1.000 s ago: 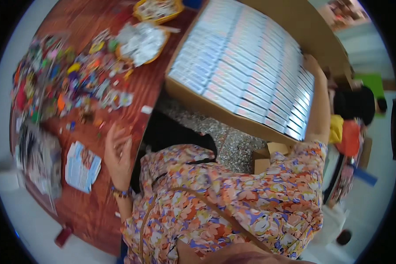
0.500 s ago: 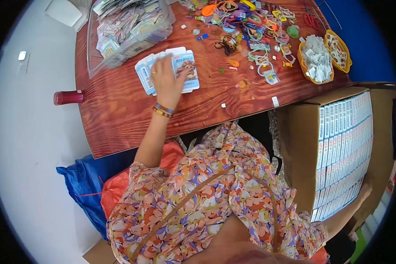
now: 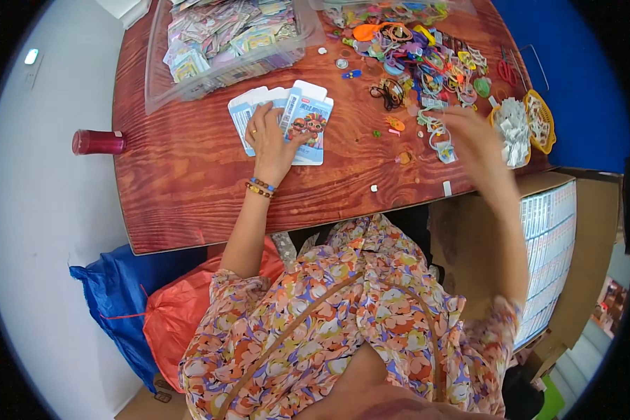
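Several light blue and white flat cartons [image 3: 241, 114] lie fanned on the red-brown wooden table. One with a cartoon picture, the front carton [image 3: 308, 150], sits at their right side. My left hand [image 3: 271, 143] grips this front carton, thumb over its face and fingers bent along its left edge. Over the right part of the table is my right hand [image 3: 474, 143], smeared by motion, near a heap of small colourful trinkets [image 3: 427, 63]. Its fingers are too blurred to show whether they hold anything.
A clear plastic bin [image 3: 234, 73] full of small cards stands at the far left. Yellow baskets [image 3: 553, 136] hold white packets and small pieces at the right. Red scissors [image 3: 507, 72] lie behind them. A cardboard box [image 3: 598, 210] packed with cartons stands below the table's right edge.
My right hand has come up from beside the cardboard box to over the table. My left hand has closed on the front carton, which has shifted apart from the fanned ones.
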`<state>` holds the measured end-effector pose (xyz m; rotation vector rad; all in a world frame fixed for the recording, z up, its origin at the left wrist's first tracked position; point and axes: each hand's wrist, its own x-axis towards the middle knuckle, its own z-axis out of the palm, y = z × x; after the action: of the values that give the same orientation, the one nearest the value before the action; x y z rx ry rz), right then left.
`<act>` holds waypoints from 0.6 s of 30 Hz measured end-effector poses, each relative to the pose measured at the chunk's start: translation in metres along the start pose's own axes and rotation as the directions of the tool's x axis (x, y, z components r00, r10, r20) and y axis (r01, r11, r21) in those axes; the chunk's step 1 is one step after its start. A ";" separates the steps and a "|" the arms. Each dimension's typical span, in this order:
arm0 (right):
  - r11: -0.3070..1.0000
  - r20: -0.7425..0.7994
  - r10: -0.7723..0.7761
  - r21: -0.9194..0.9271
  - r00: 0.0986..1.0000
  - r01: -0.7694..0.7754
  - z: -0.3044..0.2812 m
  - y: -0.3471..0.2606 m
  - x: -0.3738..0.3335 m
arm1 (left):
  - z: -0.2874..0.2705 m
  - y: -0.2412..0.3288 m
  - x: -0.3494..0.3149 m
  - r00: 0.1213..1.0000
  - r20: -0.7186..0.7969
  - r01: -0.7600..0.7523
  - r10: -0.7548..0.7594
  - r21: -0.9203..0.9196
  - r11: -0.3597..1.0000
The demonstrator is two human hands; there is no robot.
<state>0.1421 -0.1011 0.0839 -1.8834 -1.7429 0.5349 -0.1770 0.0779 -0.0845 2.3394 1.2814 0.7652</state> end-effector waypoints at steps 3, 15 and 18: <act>0.978 0.041 -0.200 0.070 0.979 0.197 0.090 -0.022 0.092 | 0.003 -0.003 -0.005 0.999 -0.041 0.024 -0.029 -0.113 0.993; 0.883 0.189 0.149 0.416 0.971 -0.217 0.144 -0.025 0.162 | -0.021 0.030 -0.001 0.989 -0.149 0.017 -0.019 -0.019 1.000; 0.806 0.185 0.086 0.565 0.979 -0.178 0.141 -0.023 0.149 | -0.028 0.052 0.000 0.992 -0.051 -0.109 0.114 0.091 0.990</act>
<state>0.0532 0.0626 -0.0044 -1.5469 -1.3198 1.1481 -0.1600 0.0527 -0.0336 2.4944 1.2394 0.8297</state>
